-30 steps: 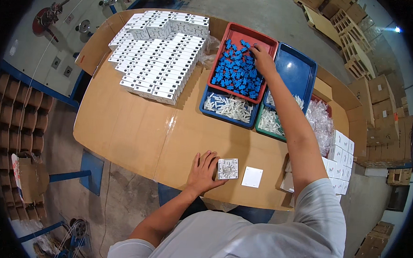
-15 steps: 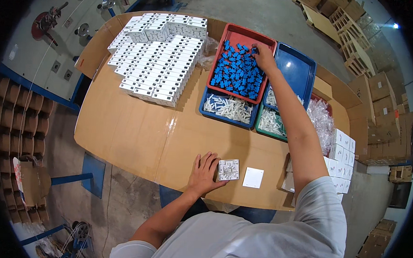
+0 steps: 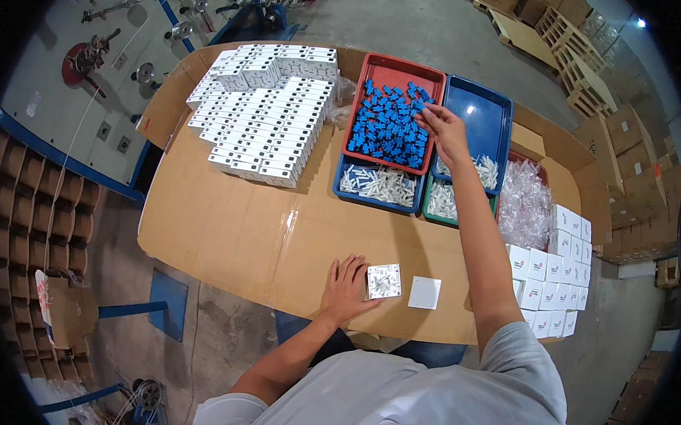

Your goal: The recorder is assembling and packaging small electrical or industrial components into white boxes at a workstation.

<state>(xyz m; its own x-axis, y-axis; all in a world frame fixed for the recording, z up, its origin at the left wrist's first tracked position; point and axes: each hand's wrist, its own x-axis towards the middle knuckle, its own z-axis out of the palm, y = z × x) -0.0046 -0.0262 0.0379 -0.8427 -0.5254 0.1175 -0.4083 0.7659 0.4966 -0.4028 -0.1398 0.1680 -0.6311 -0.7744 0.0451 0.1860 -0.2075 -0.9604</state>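
My left hand point(image 3: 344, 292) lies on the cardboard tabletop with its fingers spread. Its thumb and forefinger rest beside the left side of a small open white box point(image 3: 384, 281), which has whitish small parts inside. To the right of the box, a flat square white plate point(image 3: 425, 293) lies on the cardboard. My right hand point(image 3: 444, 130) is over the right edge of a red tray point(image 3: 402, 66). Its thumb and forefinger are pinched together on what looks like a small blue plastic piece. Many blue-and-black plastic pieces point(image 3: 390, 127) are heaped in the tray.
Stacked white boxes point(image 3: 268, 126) fill the table's far left. Below the red tray, a blue tray point(image 3: 375, 204) and a green tray point(image 3: 440, 217) hold whitish plugs. An upper blue tray point(image 3: 478, 116), clear plastic bags point(image 3: 525, 201) and more white boxes point(image 3: 550, 282) stand on the right.
My right hand has drawn back slightly from the heap of blue pieces, its fingertips now pinched in view. The left hand stays beside the open box. The whole view has shifted a little.
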